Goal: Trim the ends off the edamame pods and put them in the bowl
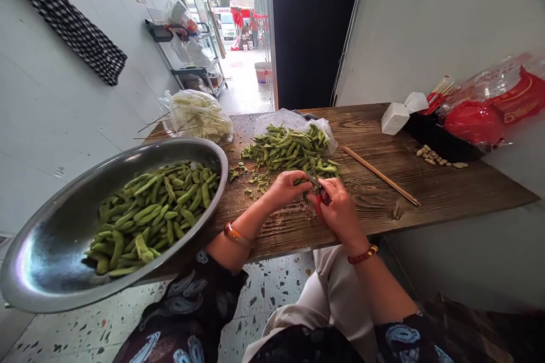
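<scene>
Along the dark-grained wooden table (451,195), at its left side, a wide stainless-steel basin (55,238) tilts toward the viewer, its inner wall shiny. Massed low inside it are edamame pods (153,210), plump and curved, dull mid-green with some yellower ones, their seeds bulging under the skin. Further right, near the table's middle, a smaller pile of edamame (289,147) spills from a clear plastic bag (276,119); these look slimmer and brighter green, tangled at all angles. Just in front of that pile, the right hand (342,207) is curled closed around red-handled scissors (319,207), blades pointing up and left. Facing it, the left hand (285,188) has its thumb and fingertips drawn close together beside the blades; I cannot tell whether they grip a pod. Left of the pile lie small green scraps (258,182), thin and ragged.
</scene>
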`<state>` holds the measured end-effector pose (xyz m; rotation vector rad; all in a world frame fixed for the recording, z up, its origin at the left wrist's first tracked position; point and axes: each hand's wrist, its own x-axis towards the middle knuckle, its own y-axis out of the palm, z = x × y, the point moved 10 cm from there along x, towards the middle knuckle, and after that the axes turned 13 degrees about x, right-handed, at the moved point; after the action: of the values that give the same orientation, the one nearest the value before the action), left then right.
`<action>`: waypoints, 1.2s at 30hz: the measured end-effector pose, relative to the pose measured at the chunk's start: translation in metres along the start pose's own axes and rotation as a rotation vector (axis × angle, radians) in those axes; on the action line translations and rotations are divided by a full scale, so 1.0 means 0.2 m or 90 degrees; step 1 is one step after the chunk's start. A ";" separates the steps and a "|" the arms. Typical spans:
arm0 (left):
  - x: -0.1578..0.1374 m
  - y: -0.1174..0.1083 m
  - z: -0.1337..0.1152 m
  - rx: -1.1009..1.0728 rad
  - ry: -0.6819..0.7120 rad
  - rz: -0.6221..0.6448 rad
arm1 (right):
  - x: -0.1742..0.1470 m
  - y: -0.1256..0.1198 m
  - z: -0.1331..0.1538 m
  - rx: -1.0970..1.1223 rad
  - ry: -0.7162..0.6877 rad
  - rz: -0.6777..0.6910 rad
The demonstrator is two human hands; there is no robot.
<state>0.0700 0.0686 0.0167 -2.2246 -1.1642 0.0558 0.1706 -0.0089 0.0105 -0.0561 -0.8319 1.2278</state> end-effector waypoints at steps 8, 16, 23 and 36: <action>0.00 0.02 -0.06 0.027 0.024 0.026 | 0.00 0.01 0.00 -0.009 0.006 0.024; -0.01 -0.03 -0.02 -0.017 -0.045 0.001 | 0.00 0.02 0.00 -0.001 -0.015 0.029; -0.03 -0.11 0.12 -0.305 -0.198 -0.090 | 0.01 -0.05 -0.03 0.001 -0.002 -0.066; -0.04 -0.06 0.13 -0.403 -0.218 -0.069 | 0.02 -0.04 -0.06 0.041 0.037 -0.059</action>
<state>0.0486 0.0814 0.0005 -2.7673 -1.6649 0.0242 0.1844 -0.0040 0.0070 -0.0013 -0.7355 1.1593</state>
